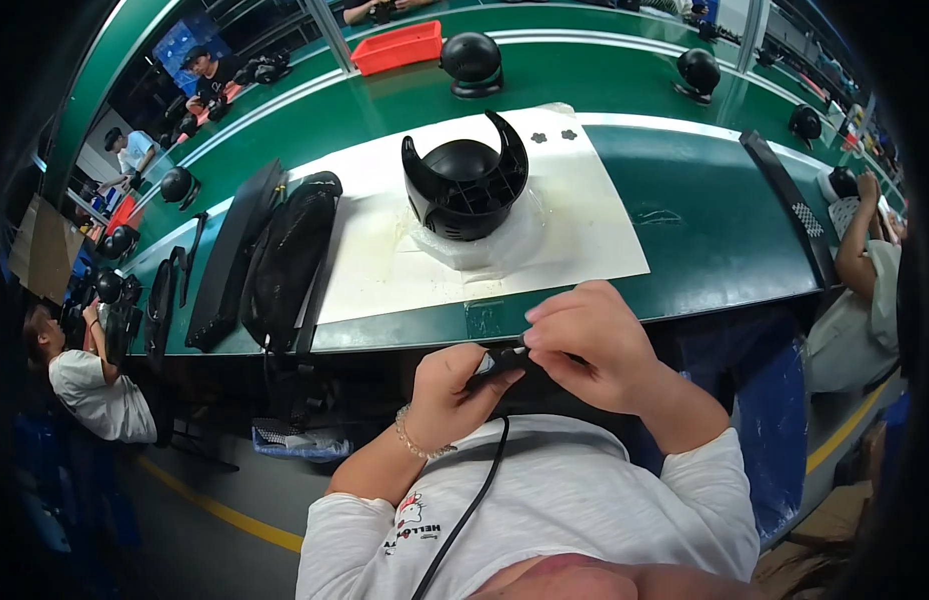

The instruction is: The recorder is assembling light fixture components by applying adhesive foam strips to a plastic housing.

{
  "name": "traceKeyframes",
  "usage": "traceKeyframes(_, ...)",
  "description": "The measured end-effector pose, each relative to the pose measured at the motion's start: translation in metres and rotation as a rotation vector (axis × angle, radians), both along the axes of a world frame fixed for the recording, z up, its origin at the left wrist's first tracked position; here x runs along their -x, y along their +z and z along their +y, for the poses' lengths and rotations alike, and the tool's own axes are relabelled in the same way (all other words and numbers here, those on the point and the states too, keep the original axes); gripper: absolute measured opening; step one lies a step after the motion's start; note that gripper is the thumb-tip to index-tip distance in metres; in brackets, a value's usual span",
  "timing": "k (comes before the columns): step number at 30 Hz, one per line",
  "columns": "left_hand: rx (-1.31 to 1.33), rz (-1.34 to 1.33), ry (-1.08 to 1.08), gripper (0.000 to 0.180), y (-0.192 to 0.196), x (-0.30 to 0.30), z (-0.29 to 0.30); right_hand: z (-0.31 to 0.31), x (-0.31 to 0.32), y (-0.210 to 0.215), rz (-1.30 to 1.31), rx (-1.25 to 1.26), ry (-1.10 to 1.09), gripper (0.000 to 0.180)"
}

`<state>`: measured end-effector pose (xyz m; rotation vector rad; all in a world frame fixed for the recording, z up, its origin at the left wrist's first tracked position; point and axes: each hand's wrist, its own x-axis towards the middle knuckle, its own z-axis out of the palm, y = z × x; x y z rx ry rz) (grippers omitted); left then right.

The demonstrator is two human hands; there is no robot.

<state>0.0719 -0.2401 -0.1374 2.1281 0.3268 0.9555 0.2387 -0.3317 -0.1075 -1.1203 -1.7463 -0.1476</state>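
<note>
My left hand [450, 395] is closed round a black corded tool [497, 364] that looks like an electric screwdriver, its cable hanging down across my shirt. Its tip points at my right hand [595, 345], whose thumb and fingers pinch together right at that end; whatever sits between them is too small to make out. Both hands are over the near edge of the bench. Beyond them a black round housing [467, 190] with two curved horns and a ribbed opening rests on a pale translucent pad [475, 255], upon a white sheet [595, 235].
Two small dark flower-shaped parts [555, 136] lie on the sheet. Left stand a long black box [235, 255] and a black pouch [293, 260]. Across the bench are a red tray [397, 48] and black round units [472, 62]. Other people work at both sides.
</note>
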Motion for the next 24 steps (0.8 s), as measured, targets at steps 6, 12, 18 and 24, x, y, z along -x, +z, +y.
traceKeyframes(6, 0.113, 0.083, -0.002, 0.012, -0.006, -0.007, 0.022, 0.018, -0.011, -0.007, -0.273, -0.119, -0.034, 0.021)
traceKeyframes(12, 0.277, 0.044, -0.044, 0.017, -0.006, -0.013, 0.038, 0.038, -0.024, 0.001, -0.195, -0.104, 0.103, 0.027)
traceKeyframes(18, 0.265, 0.058, -0.067, 0.02, -0.003, -0.017, 0.051, 0.065, -0.028, 0.01, 0.139, 0.152, 0.301, 0.059)
traceKeyframes(24, 0.11, 0.112, -0.078, 0.014, 0.005, -0.019, 0.057, 0.072, -0.022, 0.011, 0.028, 0.154, 0.273, 0.057)
